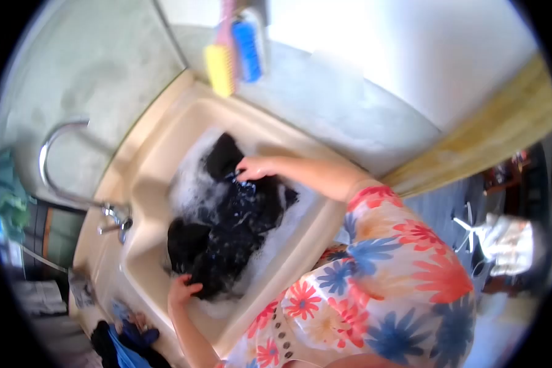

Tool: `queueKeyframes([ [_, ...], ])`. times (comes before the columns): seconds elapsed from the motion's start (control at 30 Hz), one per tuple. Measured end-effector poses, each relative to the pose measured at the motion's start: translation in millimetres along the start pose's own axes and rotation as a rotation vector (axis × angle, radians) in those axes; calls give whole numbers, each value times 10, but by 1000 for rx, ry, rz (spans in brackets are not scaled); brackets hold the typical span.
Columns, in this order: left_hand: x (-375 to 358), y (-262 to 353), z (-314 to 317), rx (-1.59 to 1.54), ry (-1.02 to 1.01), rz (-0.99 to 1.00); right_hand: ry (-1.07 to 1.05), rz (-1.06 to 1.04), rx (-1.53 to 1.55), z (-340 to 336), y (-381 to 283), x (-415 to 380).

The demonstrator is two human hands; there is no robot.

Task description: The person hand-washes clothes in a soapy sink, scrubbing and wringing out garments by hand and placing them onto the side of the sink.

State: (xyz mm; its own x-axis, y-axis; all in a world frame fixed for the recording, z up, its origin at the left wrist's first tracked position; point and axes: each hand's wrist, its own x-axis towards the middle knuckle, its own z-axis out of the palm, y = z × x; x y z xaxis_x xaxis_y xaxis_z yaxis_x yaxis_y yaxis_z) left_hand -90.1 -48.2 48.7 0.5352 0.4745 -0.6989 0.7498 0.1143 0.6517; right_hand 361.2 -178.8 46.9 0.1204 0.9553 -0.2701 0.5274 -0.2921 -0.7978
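Note:
A soaked black garment (239, 211) lies spread in the soapy water (193, 187) of a beige sink (288, 132). Parts of it bulge above the foam. My right hand (254, 168) has its fingers bent and closed on the cloth near the far side of the basin; the fingertips are partly hidden. At the near-left end my left hand (183, 289) grips the garment's edge, thumb against the dark fabric. Both forearms reach in over the rim.
A curved chrome faucet (113, 214) stands on the sink's left ledge. Yellow (219, 69) and blue (247, 52) brushes hang on the wall. Dark and blue clothes (126, 343) lie at the lower left. A yellowish curtain (478, 132) hangs at right, near a white fan-like object (503, 242).

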Motion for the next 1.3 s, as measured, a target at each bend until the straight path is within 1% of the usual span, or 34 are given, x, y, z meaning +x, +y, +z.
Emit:
queueKeyframes([
  [0.03, 9, 23, 23, 18, -13, -10, -10, -23, 27, -3, -27, -55],
  [0.1, -25, 75, 58, 41, -27, -35, 23, -69, -36, -38, -66, -140],
  [0.13, -48, 120, 92, 70, 20, -42, 23, -49, -19, -32, -45, -147],
  [0.17, -79, 167, 138, 95, 68, -50, 13, -12, 86, -16, -21, -179],
  [0.23, -121, 240, 215, 104, 134, -92, 3, -8, 89, -17, 12, -198],
  [0.3, -139, 277, 274, 72, 169, -157, -12, -61, 81, 42, 154, -96],
  [0.37, -33, 78, 233, 208, 236, -123, -29, -100, 101, 25, 68, -142],
  [0.4, 47, -53, 219, 277, 272, -110, -14, -102, 52, 16, 40, -159],
  [0.47, 274, -421, 88, 596, 383, -54, -5, -192, 42, 27, -14, -101],
  [0.5, 341, -511, 50, 755, 440, -29, -2, -239, 38, 50, -48, -76],
  [0.53, 277, -372, 99, 805, 503, -58, 50, -309, 114, 51, -208, -162],
  [0.6, 92, -113, 105, 910, 623, -125, -31, -322, 331, 78, -698, -335],
  [0.63, 101, -107, 85, 820, 738, -118, -85, -454, 354, 109, -888, -398],
  [0.67, 146, -132, 5, 726, 852, -107, -150, -539, 392, 200, -1089, -450],
  [0.7, 185, -158, -68, 630, 963, -97, -208, -551, 350, 172, -1405, -704],
  [0.73, 261, -214, -162, 606, 1045, -73, -266, -668, 358, 329, -1544, -771],
  [0.77, 336, -254, -253, 476, 1106, -26, -381, -694, 320, 334, -1776, -1020],
  [0.8, 422, -294, -350, 214, 1060, 86, -468, -814, 323, 482, -1857, -1113],
  [0.83, 528, -335, -428, -209, 954, 255, -577, -891, 324, 567, -1947, -1216],
  [0.87, 665, -375, -493, -731, 750, 443, -699, -895, 362, 725, -1962, -1211],
  [0.9, 711, -388, -551, -1095, 471, 564, -793, -864, 405, 853, -1962, -1208],
  [0.97, 370, 282, -248, -1222, 262, 564, -1014, -814, 382, 996, -1933, -1095],
  [1.03, -108, 1045, 284, -1246, 242, 541, -1105, -816, 344, 987, -1912, -943],
  [1.07, -295, 1341, 561, -1260, 236, 526, -1060, -850, 294, 893, -1955, -915],
  [1.1, -290, 1308, 629, -1277, 256, 567, -976, -917, 252, 865, -1958, -810],
  [1.13, -289, 1267, 696, -1294, 276, 609, -784, -1084, 169, 812, -2013, -718],
  [1.17, -142, 1045, 554, -1359, 98, 639, -611, -1050, 59, 699, -2031, -682],
  [1.2, -115, 981, 486, -1113, 128, 694, -368, -1090, 6, 678, -2009, -581],
  [1.23, -75, 1014, 456, -852, 138, 738, -223, -1074, -99, 520, -2058, -596],
  [1.27, -268, 1262, 648, -1193, 57, 545, -51, -1050, -131, 454, -2025, -588],
  [1.3, -324, 1316, 731, -1090, 77, 595, 120, -1019, -159, 428, -1972, -556],
])
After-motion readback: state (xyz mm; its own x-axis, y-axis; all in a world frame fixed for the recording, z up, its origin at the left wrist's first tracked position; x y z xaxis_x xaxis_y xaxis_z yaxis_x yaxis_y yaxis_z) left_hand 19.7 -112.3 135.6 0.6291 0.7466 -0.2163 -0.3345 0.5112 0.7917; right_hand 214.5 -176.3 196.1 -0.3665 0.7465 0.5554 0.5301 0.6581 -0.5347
